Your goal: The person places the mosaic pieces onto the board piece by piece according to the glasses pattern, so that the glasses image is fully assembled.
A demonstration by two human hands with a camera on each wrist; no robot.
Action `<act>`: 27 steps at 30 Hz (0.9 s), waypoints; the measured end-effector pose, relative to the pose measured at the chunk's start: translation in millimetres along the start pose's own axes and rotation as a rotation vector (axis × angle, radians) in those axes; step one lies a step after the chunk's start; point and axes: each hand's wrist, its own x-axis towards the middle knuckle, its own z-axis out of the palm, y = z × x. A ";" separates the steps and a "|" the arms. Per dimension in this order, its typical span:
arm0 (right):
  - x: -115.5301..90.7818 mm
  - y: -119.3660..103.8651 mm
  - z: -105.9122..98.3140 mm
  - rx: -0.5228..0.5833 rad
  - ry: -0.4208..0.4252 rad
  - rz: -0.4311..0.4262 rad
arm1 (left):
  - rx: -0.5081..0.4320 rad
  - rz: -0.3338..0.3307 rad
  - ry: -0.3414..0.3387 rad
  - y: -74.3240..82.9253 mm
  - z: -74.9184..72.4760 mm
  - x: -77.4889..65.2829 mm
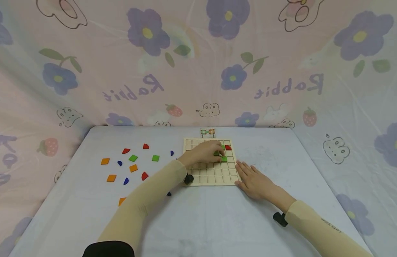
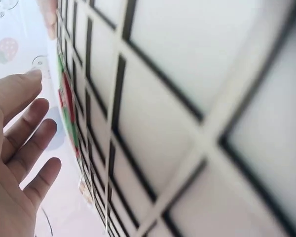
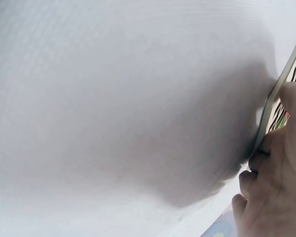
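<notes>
A pale wooden grid board (image 1: 211, 176) lies on the table, its raised lines close up in the left wrist view. My left hand (image 1: 203, 151) reaches over it, fingertips beside green squares (image 1: 224, 159) set near its right side. A red quarter-round piece (image 1: 228, 147) sits just beyond them. In the left wrist view the left fingers (image 2: 33, 136) are apart and loosely bent, with nothing visible between them and the thumb. My right hand (image 1: 254, 180) lies flat with its fingertips touching the board's right edge. The left hand partly covers the pieces in the head view.
To the left lie scattered orange squares (image 1: 111, 178), green squares (image 1: 155, 158), red quarter-rounds (image 1: 145, 175) and blue half-rounds (image 1: 126, 181). A small pattern card (image 1: 207, 133) lies behind the board. A printed cloth (image 1: 192, 71) hangs beyond the white table (image 1: 214, 221).
</notes>
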 end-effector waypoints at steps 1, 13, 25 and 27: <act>0.0 -0.2 -0.2 -0.001 -0.002 0.001 | -0.014 -0.004 0.006 -1.5 -1.6 -1.9; -0.1 -0.5 1.3 -0.001 -0.015 0.016 | -0.074 -0.088 0.098 -32.1 -38.5 -39.0; 0.6 -1.9 -0.2 0.015 -0.003 0.003 | -0.100 -0.260 0.186 -81.5 -64.5 -105.2; 0.5 -1.9 -0.4 0.017 -0.001 0.000 | -0.086 -0.285 0.194 -89.3 -67.5 -115.8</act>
